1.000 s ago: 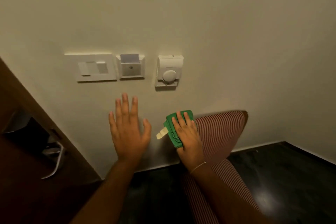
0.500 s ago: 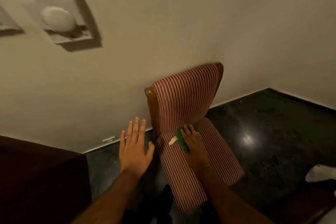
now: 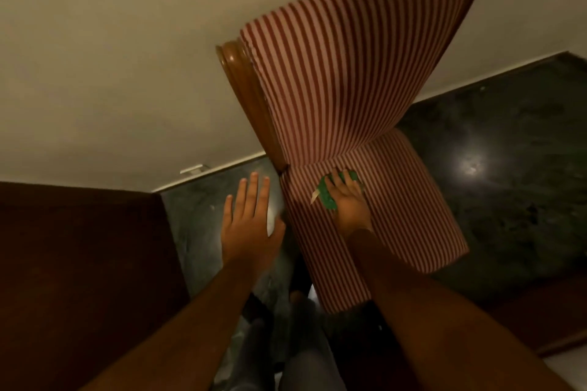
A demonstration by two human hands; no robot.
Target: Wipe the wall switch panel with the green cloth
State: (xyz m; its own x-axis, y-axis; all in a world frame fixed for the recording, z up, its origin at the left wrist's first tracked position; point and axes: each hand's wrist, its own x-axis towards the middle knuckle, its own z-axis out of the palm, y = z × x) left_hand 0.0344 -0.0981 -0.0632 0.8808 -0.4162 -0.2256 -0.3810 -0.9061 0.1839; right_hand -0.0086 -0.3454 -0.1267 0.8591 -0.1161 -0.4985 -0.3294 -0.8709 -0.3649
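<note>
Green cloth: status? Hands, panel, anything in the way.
Right hand flat on green cloth, pressed to striped chair seat. Left hand open, empty, over dark floor. Switch panel out of view. Nothing blocking.

A red-and-white striped chair (image 3: 355, 79) with a wooden frame stands against the cream wall (image 3: 111, 57). Dark glossy floor (image 3: 508, 168) spreads beneath it, with dark wooden furniture (image 3: 79, 247) left.

The scene is dim and warm-toned, with a yellowish cast on the plain cream wall (image 3: 111, 57). A soft round glare spot sits on the dark polished stone floor (image 3: 470, 165), and a fainter one shows beside the open left hand (image 3: 247, 225). The red-and-white striped upholstered chair (image 3: 349, 79) bulges and bends from wide-angle distortion. The forearms at the bottom edge are dark and soft.
</note>
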